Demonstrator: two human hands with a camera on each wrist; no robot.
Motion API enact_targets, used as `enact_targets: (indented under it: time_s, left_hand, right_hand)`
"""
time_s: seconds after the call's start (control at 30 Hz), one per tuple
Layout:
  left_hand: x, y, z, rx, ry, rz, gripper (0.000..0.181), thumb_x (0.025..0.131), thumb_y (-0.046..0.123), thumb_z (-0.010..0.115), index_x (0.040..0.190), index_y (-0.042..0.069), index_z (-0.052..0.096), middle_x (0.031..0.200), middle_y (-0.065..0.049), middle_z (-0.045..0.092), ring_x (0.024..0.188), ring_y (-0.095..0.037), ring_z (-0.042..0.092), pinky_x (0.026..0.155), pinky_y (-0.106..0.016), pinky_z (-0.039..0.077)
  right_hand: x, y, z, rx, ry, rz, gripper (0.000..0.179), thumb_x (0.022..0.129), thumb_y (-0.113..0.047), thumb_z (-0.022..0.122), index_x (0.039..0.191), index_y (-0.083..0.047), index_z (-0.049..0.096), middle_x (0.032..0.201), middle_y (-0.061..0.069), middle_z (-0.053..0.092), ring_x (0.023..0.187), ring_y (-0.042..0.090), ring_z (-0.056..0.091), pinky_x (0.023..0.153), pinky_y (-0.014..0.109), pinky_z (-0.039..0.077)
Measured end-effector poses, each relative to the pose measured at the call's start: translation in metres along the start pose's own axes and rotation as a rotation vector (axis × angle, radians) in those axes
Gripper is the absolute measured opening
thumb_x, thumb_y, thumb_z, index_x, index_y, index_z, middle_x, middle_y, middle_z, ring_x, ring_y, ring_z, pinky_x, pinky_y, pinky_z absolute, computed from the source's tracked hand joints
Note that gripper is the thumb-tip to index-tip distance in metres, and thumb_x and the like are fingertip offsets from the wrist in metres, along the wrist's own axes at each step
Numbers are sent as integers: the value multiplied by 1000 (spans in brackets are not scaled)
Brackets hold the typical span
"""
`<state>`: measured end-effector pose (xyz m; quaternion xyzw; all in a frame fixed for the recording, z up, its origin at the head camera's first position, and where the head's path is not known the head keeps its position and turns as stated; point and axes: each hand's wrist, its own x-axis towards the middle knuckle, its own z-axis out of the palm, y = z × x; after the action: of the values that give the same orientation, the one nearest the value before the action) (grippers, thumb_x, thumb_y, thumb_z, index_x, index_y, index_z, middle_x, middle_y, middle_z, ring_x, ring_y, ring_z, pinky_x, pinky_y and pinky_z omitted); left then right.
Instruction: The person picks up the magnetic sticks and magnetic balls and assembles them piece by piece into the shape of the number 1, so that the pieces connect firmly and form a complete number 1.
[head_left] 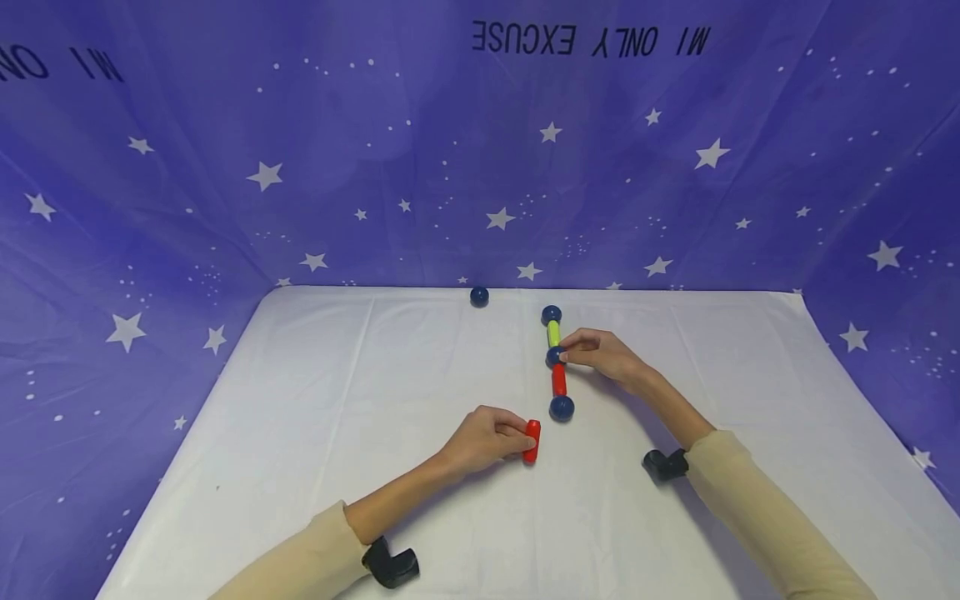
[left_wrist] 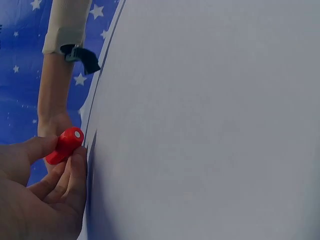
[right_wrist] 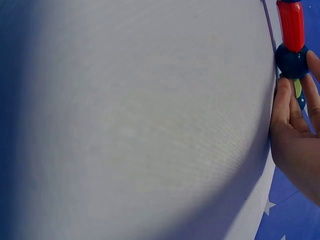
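Observation:
My left hand (head_left: 487, 437) pinches a loose red magnetic rod (head_left: 532, 442) between thumb and fingers; in the left wrist view a pale round dot shows on the end of the rod (left_wrist: 68, 144). A straight chain of blue balls and rods lies to its upper right. From far to near it runs: far ball (head_left: 551, 315), yellow-green rod (head_left: 553, 333), middle ball (head_left: 555, 357), second red rod (head_left: 559, 380), near ball (head_left: 562, 408). My right hand (head_left: 607, 358) grips the middle ball, also seen in the right wrist view (right_wrist: 292, 61). The held rod is apart from the near ball.
A single blue ball (head_left: 479, 297) lies at the table's back edge, left of the chain. White cloth (head_left: 337, 400) covers the table. A purple curtain with stars (head_left: 420, 167) stands behind and at both sides. Black wrist mounts (head_left: 390, 564) stick out under the sleeves.

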<state>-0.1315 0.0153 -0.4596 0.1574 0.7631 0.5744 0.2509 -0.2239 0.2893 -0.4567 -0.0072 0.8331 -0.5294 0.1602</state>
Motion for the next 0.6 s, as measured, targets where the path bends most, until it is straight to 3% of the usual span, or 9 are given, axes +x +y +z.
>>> enact_targets:
  time_s: [0.33, 0.6]
  left_hand:
    - [15, 8, 24, -38, 15, -26, 13, 84, 11, 79, 92, 1, 75, 76, -2, 73, 70, -13, 69, 65, -24, 55]
    - [20, 16, 32, -35, 36, -57, 11, 82, 11, 81, 85, 1, 76, 70, -2, 72, 67, -15, 71, 60, -25, 55]
  right_hand:
    - [0, 0, 0, 18, -6, -18, 35, 90, -22, 76, 119, -4, 67, 101, 10, 70, 106, 29, 55, 96, 45, 36]
    - [0, 1, 0, 17, -14, -35, 34, 91, -21, 75, 119, -4, 67, 102, 11, 70, 107, 30, 55, 96, 47, 35]
